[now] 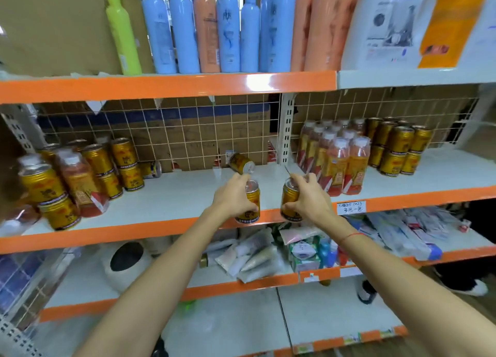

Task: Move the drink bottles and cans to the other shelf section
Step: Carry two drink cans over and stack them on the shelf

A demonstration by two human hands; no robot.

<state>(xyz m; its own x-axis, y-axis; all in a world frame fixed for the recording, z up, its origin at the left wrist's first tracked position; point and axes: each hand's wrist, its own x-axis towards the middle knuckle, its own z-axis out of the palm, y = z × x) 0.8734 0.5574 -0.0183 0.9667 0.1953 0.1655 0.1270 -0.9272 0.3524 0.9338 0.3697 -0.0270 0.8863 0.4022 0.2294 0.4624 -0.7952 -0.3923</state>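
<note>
My left hand grips a gold drink can and my right hand grips a second gold can, both held in front of the middle shelf's orange edge. One more gold can lies tipped on the white shelf just behind them. On the left section stand several stacked gold cans and red drink bottles. The right section holds several red bottles and stacked gold cans.
A white upright post divides the two shelf sections, with wire mesh behind. Tall blue, orange and green bottles fill the shelf above. The shelf below holds pouches, small packets and a white round container.
</note>
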